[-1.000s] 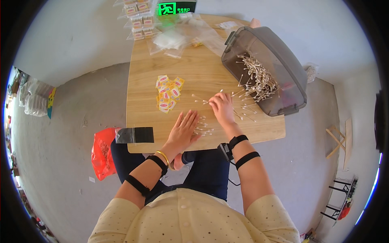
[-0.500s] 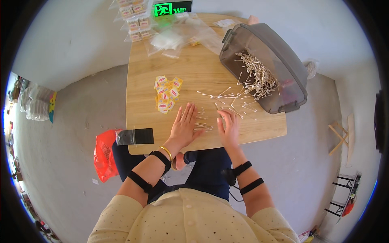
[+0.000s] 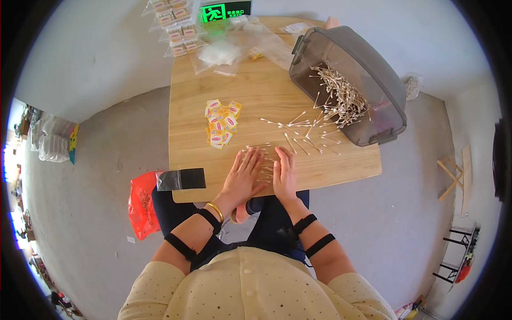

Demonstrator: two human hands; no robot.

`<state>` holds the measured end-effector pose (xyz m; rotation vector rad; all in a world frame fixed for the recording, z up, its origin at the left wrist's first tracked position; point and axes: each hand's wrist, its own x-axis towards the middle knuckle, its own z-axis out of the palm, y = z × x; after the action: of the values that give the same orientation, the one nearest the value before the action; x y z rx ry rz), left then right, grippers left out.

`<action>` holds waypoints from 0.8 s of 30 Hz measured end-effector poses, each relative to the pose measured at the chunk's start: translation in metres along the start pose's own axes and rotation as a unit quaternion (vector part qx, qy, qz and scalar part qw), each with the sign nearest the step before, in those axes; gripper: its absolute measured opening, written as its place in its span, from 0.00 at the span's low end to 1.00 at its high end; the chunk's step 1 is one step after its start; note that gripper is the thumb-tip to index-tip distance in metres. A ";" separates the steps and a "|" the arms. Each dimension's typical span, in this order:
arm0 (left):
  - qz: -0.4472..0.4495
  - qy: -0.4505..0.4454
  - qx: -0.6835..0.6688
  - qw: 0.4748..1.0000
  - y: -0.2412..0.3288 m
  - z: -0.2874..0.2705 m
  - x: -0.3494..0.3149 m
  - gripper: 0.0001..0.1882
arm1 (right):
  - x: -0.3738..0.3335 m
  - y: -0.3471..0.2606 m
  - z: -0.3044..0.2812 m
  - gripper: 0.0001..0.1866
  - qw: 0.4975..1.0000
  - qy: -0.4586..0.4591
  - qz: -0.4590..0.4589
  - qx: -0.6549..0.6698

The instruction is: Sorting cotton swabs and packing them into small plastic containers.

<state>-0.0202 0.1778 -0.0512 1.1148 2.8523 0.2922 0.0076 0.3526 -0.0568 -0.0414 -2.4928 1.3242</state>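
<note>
Several cotton swabs (image 3: 266, 169) lie roughly side by side near the table's front edge, partly covered by my hands. My left hand (image 3: 242, 173) rests flat over their left ends, fingers stretched out. On their right side stands my right hand (image 3: 285, 173), its fingers extended and its edge toward the table. Beyond the hands, loose cotton swabs (image 3: 306, 128) are scattered toward a grey plastic bin (image 3: 381, 69), which is tipped on its side and holds a heap of cotton swabs (image 3: 344, 96). Small yellow and white printed cards (image 3: 221, 121) form a pile ahead of my left hand.
A black and clear pouch (image 3: 181, 180) overhangs the table's left front edge, above a red plastic bag (image 3: 143, 205). Clear plastic bags (image 3: 221, 53) lie at the back of the wooden table (image 3: 256, 88). Filled packets (image 3: 178, 26) are stacked at the back left, beside a green lit sign (image 3: 225, 12).
My right hand has moved left and nearer to me, from the scattered swabs to the right side of the gathered ones. My left hand has stayed nearly in place.
</note>
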 end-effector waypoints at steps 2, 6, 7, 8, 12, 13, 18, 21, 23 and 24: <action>-0.002 0.005 -0.008 1.000 0.000 0.001 -0.003 0.48 | -0.001 -0.001 0.003 0.20 1.000 -0.002 -0.003 0.008; -0.012 -0.001 0.029 1.000 -0.002 -0.001 0.006 0.48 | 0.000 -0.003 0.006 0.21 1.000 -0.003 -0.006 0.016; -0.017 -0.006 0.030 0.999 -0.005 -0.002 0.012 0.48 | 0.001 -0.003 0.008 0.21 1.000 -0.003 -0.005 0.024; -0.021 -0.010 0.031 0.999 -0.006 -0.003 0.015 0.48 | 0.002 -0.003 0.010 0.21 0.999 -0.002 -0.004 0.032; -0.009 0.003 0.021 1.000 -0.007 -0.005 0.011 0.49 | 0.005 -0.003 0.014 0.22 0.999 0.005 -0.012 0.039; -0.003 0.003 0.016 1.000 -0.005 -0.003 0.004 0.49 | 0.006 -0.003 0.015 0.22 0.999 0.005 -0.011 0.043; 0.005 0.029 -0.010 1.000 -0.004 -0.003 0.000 0.48 | 0.007 -0.011 0.023 0.23 0.997 -0.013 0.014 0.071; -0.004 0.046 -0.042 0.998 -0.006 0.001 0.006 0.44 | 0.007 -0.015 0.033 0.24 0.994 -0.032 0.011 0.106; -0.001 0.076 -0.075 0.994 -0.008 0.004 0.006 0.43 | 0.007 -0.015 0.040 0.25 0.993 -0.037 -0.003 0.117; -0.003 0.064 -0.052 0.997 -0.009 0.007 0.006 0.44 | 0.007 -0.013 0.040 0.25 0.992 -0.028 0.001 0.119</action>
<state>-0.0295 0.1764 -0.0602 1.1061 2.9090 0.5237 -0.0089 0.3137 -0.0653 0.0478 -2.3605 1.6358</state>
